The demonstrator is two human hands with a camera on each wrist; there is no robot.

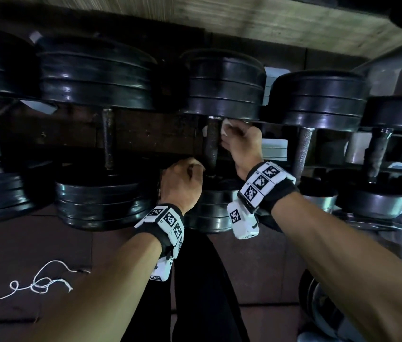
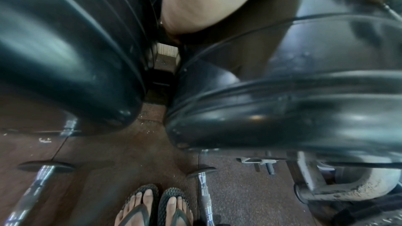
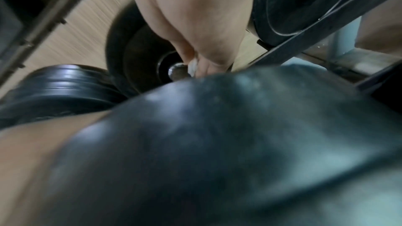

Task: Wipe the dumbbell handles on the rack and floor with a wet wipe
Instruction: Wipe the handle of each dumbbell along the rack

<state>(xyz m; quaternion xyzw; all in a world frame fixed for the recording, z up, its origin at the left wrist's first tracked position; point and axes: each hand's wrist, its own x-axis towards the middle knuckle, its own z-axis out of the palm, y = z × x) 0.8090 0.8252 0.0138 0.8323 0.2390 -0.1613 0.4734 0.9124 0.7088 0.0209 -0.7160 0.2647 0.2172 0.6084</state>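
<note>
Handle: dark knurled dumbbell handle [image 1: 211,141], third along the rack [image 1: 358,166].
Wipe: white wet wipe [image 1: 225,126] at the handle's top end.
Right hand [image 1: 240,141]: fingers curled round the wipe, pressing it to the handle.
Left hand [image 1: 182,180]: fisted beside the handle's lower end; whether it grips anything is unclear.
Floor: white cord [image 1: 44,282].

The dumbbell plates [image 1: 224,87] looked like glossy black rubber, catching highlights. The dumbbell handle [image 1: 211,144] was dark, rough knurled metal; a neighbouring handle [image 1: 303,149] was paler grey metal, also knurled. The wet wipe [image 1: 225,127] was white, soft, crumpled cloth. The floor [image 2: 121,147] was matt, speckled brown. The sandals [image 2: 152,204] had bumpy rubber soles.
</note>
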